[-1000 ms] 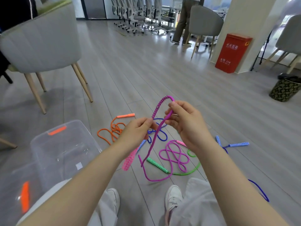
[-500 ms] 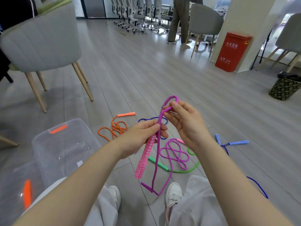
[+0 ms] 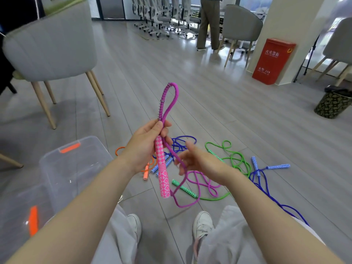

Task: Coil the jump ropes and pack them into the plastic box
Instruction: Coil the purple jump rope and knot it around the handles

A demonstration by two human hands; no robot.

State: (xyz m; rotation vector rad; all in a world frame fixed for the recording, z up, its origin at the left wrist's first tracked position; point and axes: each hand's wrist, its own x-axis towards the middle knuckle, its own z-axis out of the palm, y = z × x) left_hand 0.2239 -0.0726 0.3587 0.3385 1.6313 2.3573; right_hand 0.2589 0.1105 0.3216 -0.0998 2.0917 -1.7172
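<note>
**First loop of the purple rope could slip before the coil is built**

Nearest the camera, the clear plastic box (image 3: 76, 168) sits on the floor at the person's left knee, with orange latches; as far as its walls show, no rope lies inside it, so packing has not begun

Above it, the left hand (image 3: 146, 147) grips the purple jump rope (image 3: 172, 100) where its pink patterned handle (image 3: 162, 174) meets the cord, pinching one upright loop. The right hand (image 3: 198, 161) hovers just beside with fingers spread and relaxed, the cord running past its fingertips but not clamped

The risk, as I judge it: one pinch holds the loop, so a sharp pull on the slack could spring it open. The trailing cord lies on the floor over the green jump rope (image 3: 236, 161) and may drag it up or snag

Further out lie the blue jump ropes (image 3: 261, 178) and an orange jump rope (image 3: 147, 169), all loose and crossing, likely to tangle when lifted
</note>
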